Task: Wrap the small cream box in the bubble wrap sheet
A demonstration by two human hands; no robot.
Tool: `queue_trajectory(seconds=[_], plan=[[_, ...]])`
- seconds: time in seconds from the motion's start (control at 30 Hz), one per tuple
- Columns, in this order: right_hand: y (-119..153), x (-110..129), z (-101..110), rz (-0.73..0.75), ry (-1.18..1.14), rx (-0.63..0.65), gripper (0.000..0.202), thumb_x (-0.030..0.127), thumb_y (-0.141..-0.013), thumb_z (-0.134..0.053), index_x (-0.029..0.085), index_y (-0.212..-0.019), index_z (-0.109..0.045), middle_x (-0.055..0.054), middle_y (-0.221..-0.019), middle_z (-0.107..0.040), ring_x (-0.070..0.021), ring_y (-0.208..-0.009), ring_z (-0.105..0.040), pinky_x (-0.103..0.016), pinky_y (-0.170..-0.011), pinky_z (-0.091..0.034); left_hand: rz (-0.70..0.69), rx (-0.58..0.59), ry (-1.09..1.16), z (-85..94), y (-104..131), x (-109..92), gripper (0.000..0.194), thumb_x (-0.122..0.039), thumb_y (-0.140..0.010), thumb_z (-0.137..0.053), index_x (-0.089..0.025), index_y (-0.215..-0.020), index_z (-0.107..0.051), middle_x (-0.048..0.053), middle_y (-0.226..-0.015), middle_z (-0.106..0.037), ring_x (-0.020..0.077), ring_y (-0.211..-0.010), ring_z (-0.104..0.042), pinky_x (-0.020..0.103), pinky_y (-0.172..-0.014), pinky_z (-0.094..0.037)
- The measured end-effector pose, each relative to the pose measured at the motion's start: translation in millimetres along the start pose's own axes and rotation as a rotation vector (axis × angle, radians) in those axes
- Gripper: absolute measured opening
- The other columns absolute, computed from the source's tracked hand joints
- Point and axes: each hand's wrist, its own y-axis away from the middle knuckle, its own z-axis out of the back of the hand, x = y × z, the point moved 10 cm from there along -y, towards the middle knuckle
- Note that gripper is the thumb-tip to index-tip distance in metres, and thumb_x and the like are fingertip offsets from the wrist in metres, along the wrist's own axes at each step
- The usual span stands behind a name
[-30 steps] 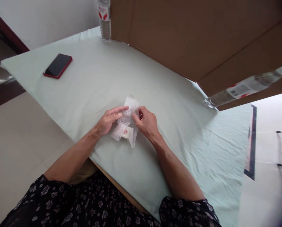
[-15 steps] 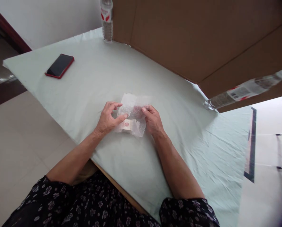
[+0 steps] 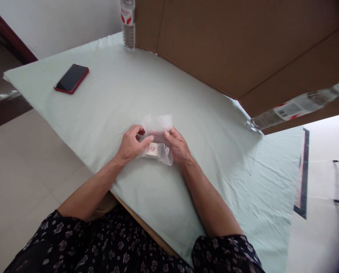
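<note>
Between the person's two hands, on the cloth-covered counter (image 3: pixel 101 102), lies clear bubble wrap (image 3: pixel 158 122), partly unfolded, w/ a small pale box (image 3: pixel 152 150) at its near side, a reddish mark facing up. Part of the wrap overlaps the box's R end, so the box looks cradled rather than loose.

R hand (image 3: pixel 179 147) is at the wrap's R edge, fingers (image 3: pixel 167 135) pinching the film, prob. b/c thin plastic needs a light hold to stay spread. L hand (image 3: pixel 129 145) is at the wrap's L edge: thumb and index curved w/ a gap btwn them, thumb tip at the film just above the box, prob. steadying it. Can't tell if its hidden fingers grip anything.

Phone (image 3: pixel 71 79) in a red case lies flat, well to the L of the wrap and beyond it, presumably out of the hands' way. Past the wrap, a big cardboard panel (image 3: pixel 215 45) stands up, w/ one upright bottle (image 3: pixel 128 34) at its L end, beyond and L of the wrap. A 2nd bottle (image 3: pixel 293 108) is by the panel, R of the wrap; true tilt unclear b/c of the slanted view. Both bottles prob. serve as props or weights for the panel.
</note>
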Motion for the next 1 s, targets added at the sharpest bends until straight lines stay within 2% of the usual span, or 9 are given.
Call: queue_trajectory(seconds=[0.1, 0.23, 0.3, 0.4, 0.53, 0.63, 0.8, 0.9, 1.0], plan=[[-5, -3, 17, 0.023, -0.026, -0.101, 0.051, 0.068, -0.073, -0.072, 0.025, -0.098, -0.058, -0.004, -0.093, -0.075, -0.0201, -0.078, -0.070, -0.035, -0.072, -0.057, 0.130, -0.026, 0.190, 4.9, -4, 16, 0.017, -0.035, -0.074, -0.064, -0.019, -0.074, -0.062, -0.002, -0.067, -0.056, 0.0132, -0.064, -0.049, 0.027, -0.062, -0.040], [-8, 1, 55, 0.108, 0.044, -0.332, 0.037, 0.055, -0.075, -0.072, 0.023, -0.082, -0.055, 0.002, -0.076, -0.066, -0.0122, -0.064, -0.060, -0.027, -0.063, -0.050, 0.294, -0.186, 0.505, 22.1, -11, 42, 0.015, -0.031, -0.067, -0.066, -0.019, -0.069, -0.058, -0.003, -0.062, -0.056, 0.0115, -0.058, -0.051, 0.024, -0.056, -0.041], [-7, 4, 67, 0.141, 0.099, -0.399, 0.030, 0.049, -0.077, -0.069, 0.022, -0.079, -0.055, 0.003, -0.071, -0.063, -0.0104, -0.059, -0.055, -0.025, -0.059, -0.047, 0.355, -0.245, 0.559, 28.2, -12, 51, 0.017, -0.031, -0.066, -0.067, -0.019, -0.070, -0.056, -0.002, -0.064, -0.060, 0.0111, -0.057, -0.053, 0.023, -0.053, -0.042], [-7, 5, 75, 0.161, 0.140, -0.445, 0.025, 0.045, -0.078, -0.066, 0.022, -0.080, -0.056, 0.004, -0.068, -0.062, -0.0100, -0.056, -0.053, -0.024, -0.055, -0.044, 0.349, -0.208, 0.482, 28.6, -13, 50, 0.027, -0.032, -0.065, -0.072, -0.018, -0.084, -0.059, -0.001, -0.069, -0.066, 0.0112, -0.057, -0.056, 0.022, -0.051, -0.043], [-5, 8, 83, 0.172, 0.181, -0.496, 0.023, 0.043, -0.076, -0.066, 0.022, -0.080, -0.057, 0.006, -0.062, -0.059, -0.0102, -0.053, -0.051, -0.024, -0.052, -0.043, 0.279, -0.128, 0.343, 24.7, -14, 44, 0.036, -0.024, -0.063, -0.068, -0.018, -0.098, -0.061, -0.006, -0.062, -0.060, 0.0090, -0.049, -0.050, 0.020, -0.047, -0.037], [-5, 11, 86, 0.161, 0.211, -0.507, 0.021, 0.041, -0.075, -0.065, 0.022, -0.073, -0.057, 0.006, -0.057, -0.055, -0.0105, -0.051, -0.049, -0.025, -0.051, -0.042, 0.336, -0.185, 0.387, 28.9, -15, 52, 0.035, -0.022, -0.062, -0.062, -0.018, -0.097, -0.062, -0.007, -0.056, -0.055, 0.0097, -0.046, -0.049, 0.021, -0.046, -0.036], [-6, 8, 93, 0.110, 0.198, -0.544, 0.018, 0.038, -0.072, -0.067, 0.022, -0.074, -0.058, 0.006, -0.053, -0.055, -0.0117, -0.047, -0.049, -0.025, -0.045, -0.040, 0.460, -0.258, 0.515, 29.4, -17, 65, 0.037, -0.021, -0.058, -0.062, -0.017, -0.095, -0.062, -0.004, -0.061, -0.061, 0.0100, -0.050, -0.052, 0.021, -0.048, -0.039], [-9, 3, 98, 0.100, 0.187, -0.566, 0.021, 0.040, -0.071, -0.066, 0.022, -0.077, -0.058, 0.007, -0.054, -0.052, -0.0114, -0.046, -0.047, -0.025, -0.044, -0.039, 0.435, -0.262, 0.504, 29.0, -18, 65, 0.035, -0.025, -0.062, -0.064, -0.017, -0.096, -0.062, -0.004, -0.063, -0.058, 0.0104, -0.052, -0.051, 0.022, -0.051, -0.039], [-5, 13, 105, 0.143, 0.229, -0.607, 0.021, 0.038, -0.072, -0.065, 0.021, -0.084, -0.060, 0.006, -0.060, -0.055, -0.0123, -0.052, -0.050, -0.026, -0.048, -0.041, 0.318, -0.355, 0.393, 43.5, -16, 57, 0.032, -0.029, -0.070, -0.064, -0.018, -0.100, -0.062, -0.003, -0.070, -0.057, 0.0110, -0.059, -0.053, 0.023, -0.056, -0.041]])
